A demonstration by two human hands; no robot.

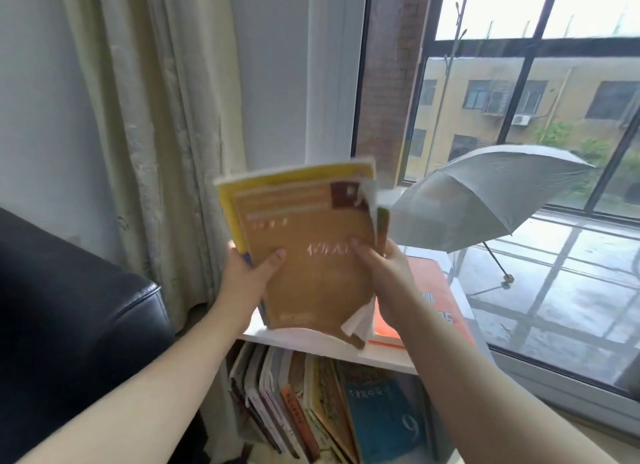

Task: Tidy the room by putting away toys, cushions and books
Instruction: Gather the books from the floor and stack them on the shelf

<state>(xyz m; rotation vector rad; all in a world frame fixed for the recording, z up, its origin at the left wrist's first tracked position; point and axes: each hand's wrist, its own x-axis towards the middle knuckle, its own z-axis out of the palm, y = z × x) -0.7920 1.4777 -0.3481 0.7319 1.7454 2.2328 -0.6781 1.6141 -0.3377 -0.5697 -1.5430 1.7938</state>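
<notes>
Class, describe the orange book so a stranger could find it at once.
Start at the window. Below it stands a white shelf. The orange book lies flat on its top, under the right hand; the others there are held upright.

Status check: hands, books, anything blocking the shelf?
Left hand and right hand both gripping the book stack, upright over the shelf top. Orange book lying flat there. Lower shelf packed with books.

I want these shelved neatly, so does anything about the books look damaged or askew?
Yes. The brown book, held with a yellow book by the left hand and right hand, has a torn, curling cover at its right edge. Books on the lower shelf lean sideways.
</notes>
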